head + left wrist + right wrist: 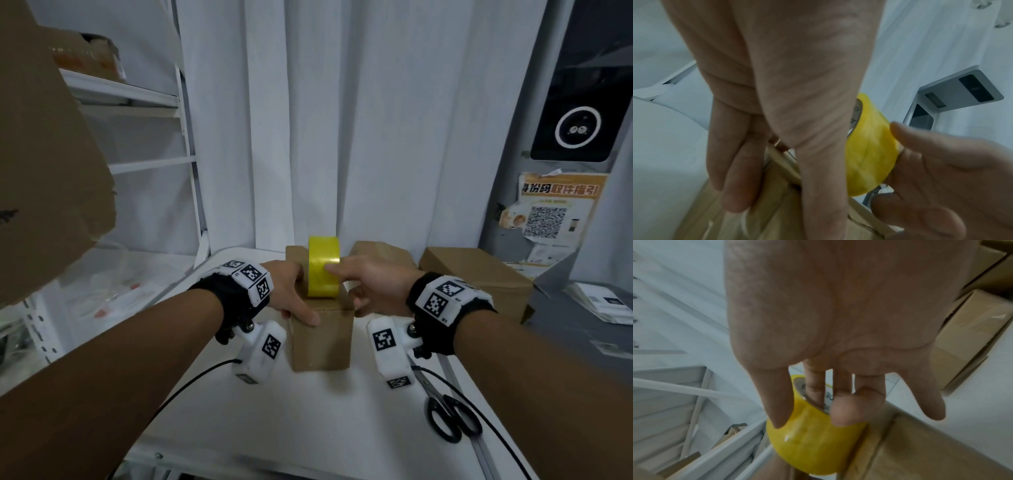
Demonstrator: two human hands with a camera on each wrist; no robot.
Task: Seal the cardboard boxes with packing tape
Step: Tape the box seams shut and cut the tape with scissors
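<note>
A small brown cardboard box (322, 339) stands on the white table (308, 411). A yellow tape roll (323, 270) stands on edge on its closed top. My left hand (294, 294) clasps the box's top left corner, thumb along the front edge and fingers bent down the left side (731, 170). My right hand (342, 274) grips the roll (809, 447), thumb on the outer yellow face and fingers (816, 391) pushed into the core. In the left wrist view the roll (869, 162) sits just above the box's flaps (766, 203). No loose tape end shows.
Black scissors (448, 414) lie on the table at the right. More brown boxes (476, 274) stand at the back right. A large cardboard sheet (44, 154) and white shelving (137, 102) fill the left. A grey machine (582, 308) borders the right.
</note>
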